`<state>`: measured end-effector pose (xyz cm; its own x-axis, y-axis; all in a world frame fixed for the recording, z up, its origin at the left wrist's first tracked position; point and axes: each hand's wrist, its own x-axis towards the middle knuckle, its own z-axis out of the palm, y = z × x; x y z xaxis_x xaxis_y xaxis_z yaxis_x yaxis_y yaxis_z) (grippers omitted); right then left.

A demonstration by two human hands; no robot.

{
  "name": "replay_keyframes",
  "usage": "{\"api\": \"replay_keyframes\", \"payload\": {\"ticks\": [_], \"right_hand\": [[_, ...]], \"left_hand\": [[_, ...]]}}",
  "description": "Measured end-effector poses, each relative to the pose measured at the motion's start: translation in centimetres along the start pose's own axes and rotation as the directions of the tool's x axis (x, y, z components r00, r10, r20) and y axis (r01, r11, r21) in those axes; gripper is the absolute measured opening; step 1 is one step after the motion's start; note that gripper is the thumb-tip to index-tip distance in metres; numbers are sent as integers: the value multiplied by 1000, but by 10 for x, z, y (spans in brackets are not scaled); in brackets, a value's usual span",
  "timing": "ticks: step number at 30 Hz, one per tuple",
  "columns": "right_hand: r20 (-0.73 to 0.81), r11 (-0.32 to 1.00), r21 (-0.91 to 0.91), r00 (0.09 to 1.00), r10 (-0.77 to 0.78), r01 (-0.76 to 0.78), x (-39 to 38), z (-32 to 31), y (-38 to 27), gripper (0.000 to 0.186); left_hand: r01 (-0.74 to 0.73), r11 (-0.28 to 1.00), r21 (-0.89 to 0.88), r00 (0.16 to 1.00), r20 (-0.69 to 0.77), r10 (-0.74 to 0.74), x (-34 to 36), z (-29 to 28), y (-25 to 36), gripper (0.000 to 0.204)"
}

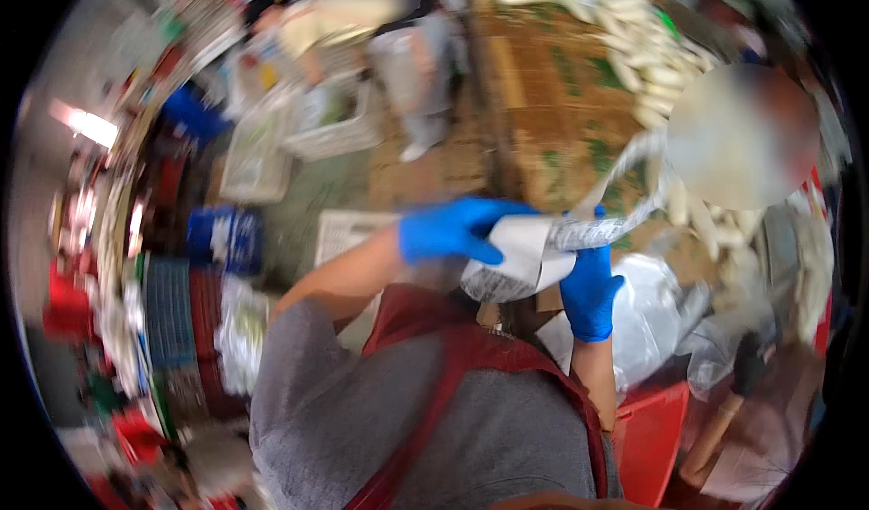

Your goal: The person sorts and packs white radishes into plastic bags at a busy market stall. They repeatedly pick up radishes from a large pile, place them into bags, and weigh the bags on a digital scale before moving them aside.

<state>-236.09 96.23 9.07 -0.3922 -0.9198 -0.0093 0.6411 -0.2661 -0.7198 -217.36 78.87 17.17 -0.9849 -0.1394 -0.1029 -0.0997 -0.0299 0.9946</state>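
Observation:
In front of my chest, my left hand (453, 234), in a blue glove, is closed on the left side of a white paper wrapper (525, 261) with printed print-like dark patches. My right hand (590, 293), also blue-gloved, grips the same wrapper from below on its right. A long white printed strip (634, 162) rises from the wrapper toward the upper right, over a brown cardboard-covered table (534, 76); what the wrapper contains, if anything, I cannot make out.
Long white vegetables (647, 80) lie heaped at the table's right. Clear plastic bags (656, 320) and a red crate (647, 438) are at right. Pale crates (258, 162) stand left. A person (416, 76) is at the top; another gloved hand (749, 365) shows at lower right.

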Motion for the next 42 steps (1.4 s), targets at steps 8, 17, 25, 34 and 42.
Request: {"api": "replay_keyframes", "payload": {"ticks": [8,17,25,34,42], "right_hand": [[201,888,416,972,122,-197,15,94,95,72],[567,590,-98,442,695,-802,-80,246,312,64],[382,252,-809,-149,912,-531,-191,344,472,47],[283,267,-958,-466,838,-102,-224,479,617,52],[495,528,-849,-375,784,-17,-171,559,765,56]], "left_hand": [[56,927,-372,795,-544,-266,-326,92,-63,66],[398,675,-621,208,-656,-726,-598,253,-226,53],[857,279,-434,-75,-641,-764,-737,328,-323,94],[-336,756,-561,-48,-792,-609,-777,103,-275,40],[-584,740,-333,-244,-798,-551,-857,-67,-277,21]]}}
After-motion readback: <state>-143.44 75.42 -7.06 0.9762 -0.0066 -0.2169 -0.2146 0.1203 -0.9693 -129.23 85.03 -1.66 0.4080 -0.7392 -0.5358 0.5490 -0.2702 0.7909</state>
